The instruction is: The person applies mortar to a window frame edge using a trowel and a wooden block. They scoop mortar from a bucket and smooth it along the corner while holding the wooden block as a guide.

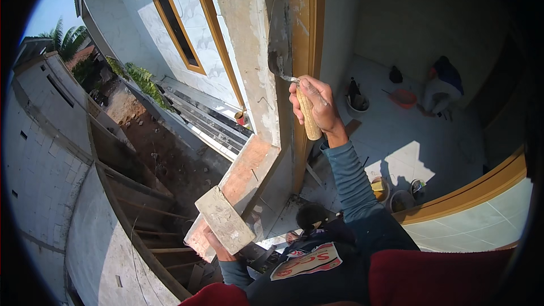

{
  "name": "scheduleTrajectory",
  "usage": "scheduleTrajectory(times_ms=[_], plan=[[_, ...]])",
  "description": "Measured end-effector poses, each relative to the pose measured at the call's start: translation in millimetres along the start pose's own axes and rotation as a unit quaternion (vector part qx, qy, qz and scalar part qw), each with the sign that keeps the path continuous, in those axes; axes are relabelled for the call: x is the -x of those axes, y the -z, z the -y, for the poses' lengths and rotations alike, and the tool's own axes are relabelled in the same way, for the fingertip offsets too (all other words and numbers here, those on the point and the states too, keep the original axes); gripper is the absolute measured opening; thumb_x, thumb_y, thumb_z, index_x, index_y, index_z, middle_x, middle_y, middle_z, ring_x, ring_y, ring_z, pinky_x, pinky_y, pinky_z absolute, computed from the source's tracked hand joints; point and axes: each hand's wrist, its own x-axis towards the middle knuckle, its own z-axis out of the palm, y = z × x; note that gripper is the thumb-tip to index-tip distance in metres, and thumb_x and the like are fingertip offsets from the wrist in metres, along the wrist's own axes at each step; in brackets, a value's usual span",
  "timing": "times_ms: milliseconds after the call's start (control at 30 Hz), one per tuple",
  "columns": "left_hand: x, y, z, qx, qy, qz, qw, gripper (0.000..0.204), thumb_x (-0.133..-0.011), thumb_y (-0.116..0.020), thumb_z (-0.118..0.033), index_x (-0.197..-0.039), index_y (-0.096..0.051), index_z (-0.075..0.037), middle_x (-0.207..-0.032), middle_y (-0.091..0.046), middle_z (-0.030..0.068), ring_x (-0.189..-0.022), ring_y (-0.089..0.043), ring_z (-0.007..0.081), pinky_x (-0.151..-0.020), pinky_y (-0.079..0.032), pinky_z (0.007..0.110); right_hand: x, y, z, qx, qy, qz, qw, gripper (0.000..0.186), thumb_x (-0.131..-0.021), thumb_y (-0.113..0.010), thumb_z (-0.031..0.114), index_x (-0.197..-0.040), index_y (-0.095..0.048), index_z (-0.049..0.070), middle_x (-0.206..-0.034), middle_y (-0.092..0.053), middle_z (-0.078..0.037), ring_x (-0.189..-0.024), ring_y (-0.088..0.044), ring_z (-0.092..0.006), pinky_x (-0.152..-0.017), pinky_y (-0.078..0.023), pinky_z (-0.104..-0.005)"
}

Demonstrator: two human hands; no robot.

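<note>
My right hand (318, 103) is wrapped round the pale wooden handle of a trowel (307, 114). The trowel's dark metal blade lies against the narrow, rough grey wall strip (277, 28) beside the wooden door frame (306, 17). Lower and to the left, my left hand (216, 246) grips a rectangular board caked with grey mortar (225, 220) from below; its fingers are mostly hidden by the board. Under the board runs a ledge with a pinkish top (249, 161), which meets the foot of the grey wall edge.
Inside the room at right, a person (445, 88) crouches by an orange basin (403, 99). Buckets (357, 105) stand on the tiled floor, more near the curved frame. Below me is a dark round shape (311, 215). Left of the ledge, the ground (153, 119) lies much lower.
</note>
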Motion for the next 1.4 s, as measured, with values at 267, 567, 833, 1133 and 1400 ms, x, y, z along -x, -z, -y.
scheduleTrajectory(times_ms=[267, 567, 833, 1133, 1400], plan=[[-7.6, 12.0, -4.9, -0.008, 0.032, -0.004, 0.999, 0.054, -0.093, -0.043, -0.024, -0.136, -0.057, 0.007, -0.120, -0.071, 0.0216, -0.096, -0.075, 0.0348, -0.084, -0.064, 0.046, 47.8, -27.4, 13.9, -0.049, -0.018, 0.064, 0.997, 0.044, -0.108, -0.050, 0.041, -0.102, -0.059, -0.001, -0.074, -0.058, -0.005, -0.052, -0.053, -0.0088, -0.046, -0.045, -0.0250], [-1.3, -7.4, -1.2, 0.014, 0.024, 0.024, 0.999, 0.057, -0.094, -0.044, -0.027, -0.140, -0.053, 0.005, -0.126, -0.068, 0.0218, -0.103, -0.073, 0.0352, -0.087, -0.063, 0.045, -2.6, -15.8, 14.1, -0.019, 0.003, 0.012, 1.000, 0.042, -0.108, -0.049, 0.039, -0.101, -0.056, -0.001, -0.073, -0.057, -0.008, -0.049, -0.053, -0.0109, -0.044, -0.045, -0.0255], [-7.0, 14.1, -1.9, -0.003, -0.003, 0.025, 1.000, 0.058, -0.098, -0.040, -0.030, -0.144, -0.050, 0.004, -0.132, -0.065, 0.0231, -0.109, -0.071, 0.0360, -0.090, -0.062, 0.047, 87.2, -15.1, -46.0, -0.092, -0.072, 0.085, 0.989, 0.045, -0.108, -0.050, 0.042, -0.098, -0.058, -0.002, -0.072, -0.057, -0.008, -0.050, -0.053, -0.0116, -0.045, -0.045, -0.0262], [0.7, 5.7, -5.7, 0.006, 0.009, 0.044, 0.999, 0.057, -0.099, -0.042, -0.028, -0.146, -0.048, 0.003, -0.133, -0.063, 0.0225, -0.113, -0.069, 0.0341, -0.095, -0.059, 0.043, 50.9, -2.9, -81.1, -0.052, -0.053, -0.027, 0.997, 0.042, -0.110, -0.046, 0.042, -0.098, -0.057, 0.003, -0.072, -0.056, -0.005, -0.049, -0.051, -0.0090, -0.044, -0.044, -0.0251], [-1.0, 7.4, -5.4, -0.046, -0.001, -0.005, 0.999, 0.063, -0.096, -0.041, -0.034, -0.146, -0.048, 0.003, -0.134, -0.063, 0.0224, -0.112, -0.069, 0.0355, -0.094, -0.059, 0.045, 81.8, -36.2, -71.8, -0.043, -0.059, 0.087, 0.994, 0.040, -0.111, -0.044, 0.039, -0.097, -0.057, 0.004, -0.071, -0.055, -0.002, -0.052, -0.051, -0.0088, -0.048, -0.045, -0.0263]])
